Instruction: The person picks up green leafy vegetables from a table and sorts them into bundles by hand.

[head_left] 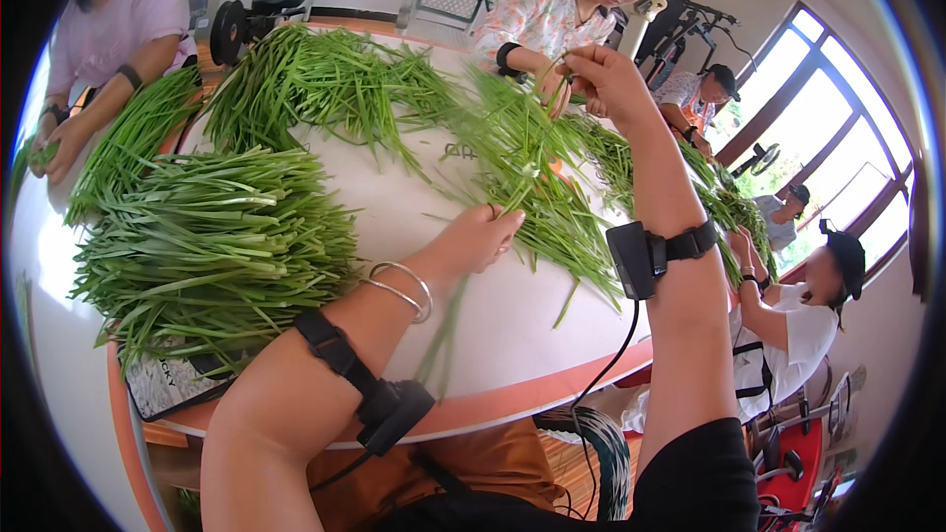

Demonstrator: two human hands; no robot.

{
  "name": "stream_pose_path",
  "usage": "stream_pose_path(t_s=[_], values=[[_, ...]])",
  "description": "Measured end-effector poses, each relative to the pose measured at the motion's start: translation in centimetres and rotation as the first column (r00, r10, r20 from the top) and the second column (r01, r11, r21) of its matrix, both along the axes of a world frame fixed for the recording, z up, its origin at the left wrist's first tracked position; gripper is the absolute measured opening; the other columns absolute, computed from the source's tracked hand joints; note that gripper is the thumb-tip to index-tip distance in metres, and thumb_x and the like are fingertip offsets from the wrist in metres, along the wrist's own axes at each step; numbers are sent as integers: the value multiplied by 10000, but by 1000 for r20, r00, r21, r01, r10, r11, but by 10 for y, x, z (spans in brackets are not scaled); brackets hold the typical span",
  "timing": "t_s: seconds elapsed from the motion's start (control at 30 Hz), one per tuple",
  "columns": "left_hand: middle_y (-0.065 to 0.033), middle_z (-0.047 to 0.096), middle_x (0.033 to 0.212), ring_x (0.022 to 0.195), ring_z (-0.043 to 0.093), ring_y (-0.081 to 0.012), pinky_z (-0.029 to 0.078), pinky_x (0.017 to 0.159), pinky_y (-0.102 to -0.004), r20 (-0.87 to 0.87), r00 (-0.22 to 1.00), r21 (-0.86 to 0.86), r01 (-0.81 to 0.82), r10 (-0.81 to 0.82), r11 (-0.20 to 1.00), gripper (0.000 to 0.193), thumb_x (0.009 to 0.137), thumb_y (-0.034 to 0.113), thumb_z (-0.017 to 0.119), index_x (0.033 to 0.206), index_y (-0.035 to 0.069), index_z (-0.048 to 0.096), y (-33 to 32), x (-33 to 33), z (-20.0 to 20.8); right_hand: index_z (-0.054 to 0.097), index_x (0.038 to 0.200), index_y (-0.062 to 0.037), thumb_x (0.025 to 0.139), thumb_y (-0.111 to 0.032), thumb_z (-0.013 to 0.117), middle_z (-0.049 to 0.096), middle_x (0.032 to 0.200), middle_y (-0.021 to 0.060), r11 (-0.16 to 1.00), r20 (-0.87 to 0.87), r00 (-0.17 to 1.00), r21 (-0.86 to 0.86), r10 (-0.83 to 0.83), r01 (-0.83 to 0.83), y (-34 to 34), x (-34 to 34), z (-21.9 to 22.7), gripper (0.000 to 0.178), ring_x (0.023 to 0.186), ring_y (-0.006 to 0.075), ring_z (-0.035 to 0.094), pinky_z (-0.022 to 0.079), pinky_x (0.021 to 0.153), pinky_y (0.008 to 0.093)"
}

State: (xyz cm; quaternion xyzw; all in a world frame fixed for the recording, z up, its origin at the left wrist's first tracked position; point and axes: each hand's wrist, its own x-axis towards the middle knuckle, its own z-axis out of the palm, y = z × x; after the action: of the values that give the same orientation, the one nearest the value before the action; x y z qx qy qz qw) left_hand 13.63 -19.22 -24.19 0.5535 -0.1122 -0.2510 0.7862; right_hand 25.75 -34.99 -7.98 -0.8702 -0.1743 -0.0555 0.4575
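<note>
Left hand (481, 238) clamps green stalks (520, 189), blurred leaves fanning beyond its fingers! Farther up, right hand (583, 77), fingers bent; gripping anything? Can't tell. Big leafy pile (222, 236) left of the left fingers.

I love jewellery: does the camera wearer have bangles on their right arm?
No, two silver bangles circle the left arm; the right arm has none.

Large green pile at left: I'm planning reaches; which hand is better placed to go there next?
Likely the left hand: it is nearer the large green pile, while the right hand is farther off to the right.
</note>
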Motion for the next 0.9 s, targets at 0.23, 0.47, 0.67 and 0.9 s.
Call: stream_pose_path(t_s=[0.23,0.47,0.67,0.9], values=[[50,357,542,402,267,-45,211,368,-216,78,997,13,22,-23,1000,322,920,316,440,671,112,433,-1,1,-4,578,1007,-29,848,-150,563,649,872,30,989,274,962,149,-18,-24,-9,-13,47,200,664,63,551,421,586,200],[50,366,544,401,272,-45,216,365,-217,98,995,36,11,-15,999,316,918,313,444,682,104,449,-1,2,-11,476,1128,13,857,-61,505,615,894,81,863,345,932,499,-111,-82,-22,-39,49,282,756,151,599,461,656,233],[52,368,544,404,278,-43,216,365,-212,133,991,54,1,-8,999,307,914,310,452,692,99,460,0,3,-7,529,1048,29,834,-95,546,624,776,82,961,96,961,-68,-260,267,-112,-61,-45,248,619,126,585,467,531,254],[53,385,559,422,284,-37,212,374,-201,203,976,122,-100,74,988,291,917,317,450,729,97,484,-3,4,-14,674,772,-110,756,-299,592,647,818,86,617,211,961,-737,-178,276,-123,-94,-82,206,744,263,610,480,671,368]])
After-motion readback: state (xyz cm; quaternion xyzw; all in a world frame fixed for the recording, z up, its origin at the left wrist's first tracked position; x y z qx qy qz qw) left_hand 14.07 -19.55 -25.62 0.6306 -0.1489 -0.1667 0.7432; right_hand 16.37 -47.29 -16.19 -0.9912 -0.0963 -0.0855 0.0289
